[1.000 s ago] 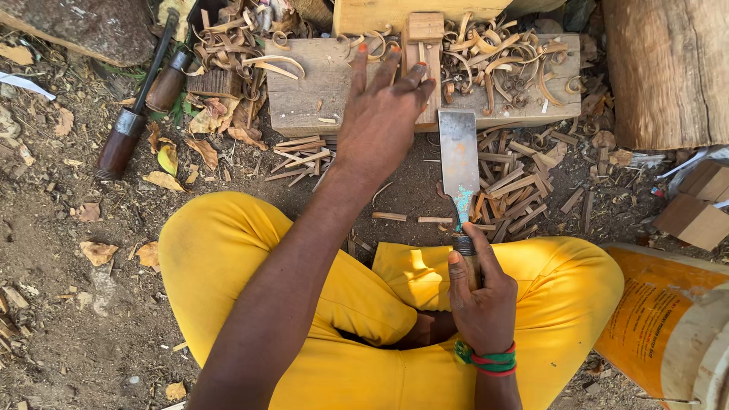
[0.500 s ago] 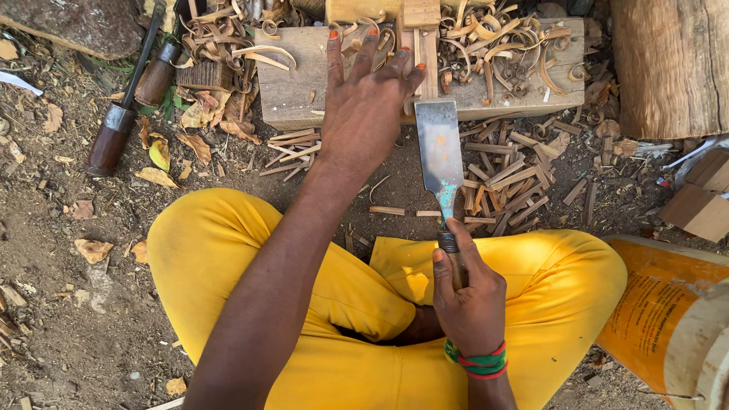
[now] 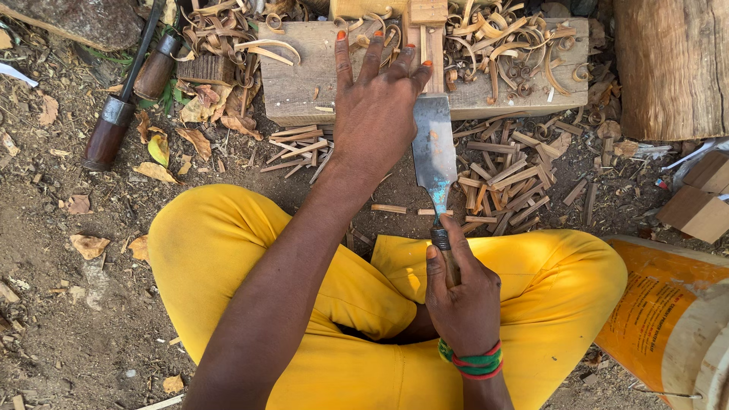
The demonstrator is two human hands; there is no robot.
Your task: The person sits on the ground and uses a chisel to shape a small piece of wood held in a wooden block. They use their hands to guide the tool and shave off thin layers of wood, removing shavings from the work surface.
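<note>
The right hand is clamped on the handle of a broad, flat steel chisel, its blade against the wooden block. The left hand lies spread, fingers apart, on that shaving-strewn block.

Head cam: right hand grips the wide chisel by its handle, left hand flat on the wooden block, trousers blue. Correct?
Not quite: the trousers are yellow, not blue, as the head view shows. The rest holds: the right hand grips the wide chisel by its handle, and the left hand lies flat on the wooden block.
</note>
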